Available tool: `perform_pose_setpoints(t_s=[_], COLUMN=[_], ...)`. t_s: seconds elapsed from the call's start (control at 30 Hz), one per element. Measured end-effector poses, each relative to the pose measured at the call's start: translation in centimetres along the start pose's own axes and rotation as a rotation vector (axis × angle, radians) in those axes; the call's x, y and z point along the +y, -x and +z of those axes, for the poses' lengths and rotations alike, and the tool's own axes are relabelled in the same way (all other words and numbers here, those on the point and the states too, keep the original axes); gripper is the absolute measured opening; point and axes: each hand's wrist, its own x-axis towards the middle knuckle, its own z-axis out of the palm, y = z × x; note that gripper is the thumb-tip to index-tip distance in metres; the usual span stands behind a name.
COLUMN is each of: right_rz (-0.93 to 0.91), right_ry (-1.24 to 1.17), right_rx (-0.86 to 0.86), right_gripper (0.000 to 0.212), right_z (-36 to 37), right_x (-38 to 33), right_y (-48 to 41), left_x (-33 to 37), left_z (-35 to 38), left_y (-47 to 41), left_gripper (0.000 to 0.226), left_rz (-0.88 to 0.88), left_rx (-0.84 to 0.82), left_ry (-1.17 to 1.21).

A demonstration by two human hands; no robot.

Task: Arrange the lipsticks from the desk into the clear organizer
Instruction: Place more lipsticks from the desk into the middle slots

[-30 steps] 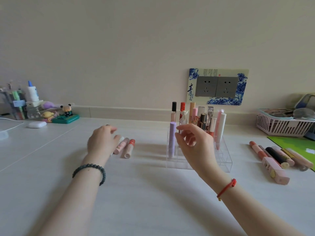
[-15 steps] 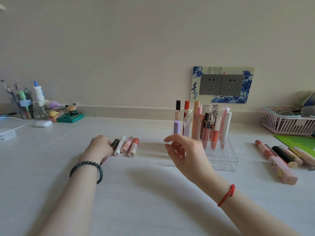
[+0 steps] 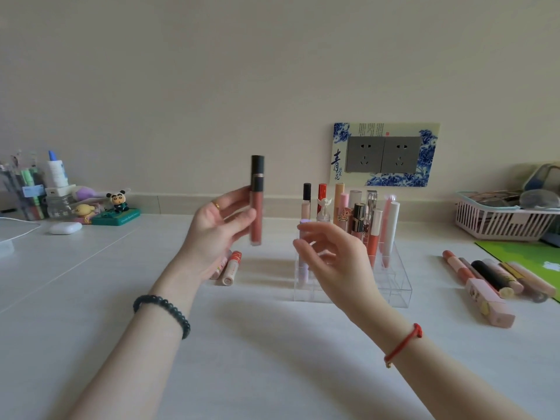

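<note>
Our left grip (image 3: 218, 234) is raised above the tabletop (image 3: 257, 359) and pinches a lip gloss (image 3: 257, 207) between thumb and fingers. The tube stands upright, its black cap on top and its reddish-brown body below, clear of the tabletop and just left of the clear organizer (image 3: 400, 295). Our right grip (image 3: 336, 256) hovers in front of the organizer's left half with its fingers loosely spread and lightly curled, holding nothing.

The organizer sits on the tabletop below the wall socket plate (image 3: 383, 154). Its rear compartments are packed with upright tubes, among them a black-capped nude one (image 3: 306, 201), a red-capped one (image 3: 322, 192), a tall peach one (image 3: 339, 198) and a white one (image 3: 393, 225). A lilac tube (image 3: 304, 272) stands alone nearer the front on the left, partly hidden by our right grip. We cannot tell whether the fingers touch it. The front compartments on the right side hold nothing we can see.

Two lipsticks (image 3: 231, 268) lie side by side on the tabletop behind our left grip. Well to the right of the organizer, a row of lipsticks (image 3: 497, 277) lies flat, with a pink boxy one (image 3: 491, 304) nearest us. Beyond them, a white basket (image 3: 503, 222) holds blurred items we cannot make out. At far left, a pen holder (image 3: 27, 189) is full of pens.
</note>
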Motion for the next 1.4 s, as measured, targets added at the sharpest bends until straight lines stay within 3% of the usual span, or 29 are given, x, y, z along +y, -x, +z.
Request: perform_pose_setpoints(t_s=[0.23, 0.43, 0.57, 0.67, 0.87, 1.4], right_rz=[-0.014, -0.003, 0.016, 0.051, 0.078, 0.123], right_ry=[-0.104, -0.015, 0.100, 0.147, 0.175, 0.224], right_rx=[0.077, 0.073, 0.091, 0.107, 0.118, 0.143], right_gripper=[0.016, 0.007, 0.019, 0.009, 0.026, 0.024], right_z=[-2.2, -4.1, -4.4, -4.0, -3.4, -1.9], right_x=[-0.7, -0.3, 0.6, 1.6, 2.7, 4.1], right_y=[-1.6, -2.4, -2.5, -2.5, -2.9, -2.1], left_x=[-2.1, -3.2, -4.4, -5.0, -5.5, -6.5], left_z=[5.2, 6.6, 7.3, 7.8, 8.0, 7.2], left_y=[1.5, 1.3, 1.3, 1.4, 1.5, 1.8], left_gripper=[0.027, 0.023, 0.026, 0.033, 0.030, 0.027], left_rz=[0.086, 0.092, 0.087, 0.096, 0.085, 0.044], left_rx=[-0.192, -0.037, -0.001, -0.005, -0.002, 0.031], left_ry=[-0.193, -0.202, -0.345, -0.445, -0.480, -0.639])
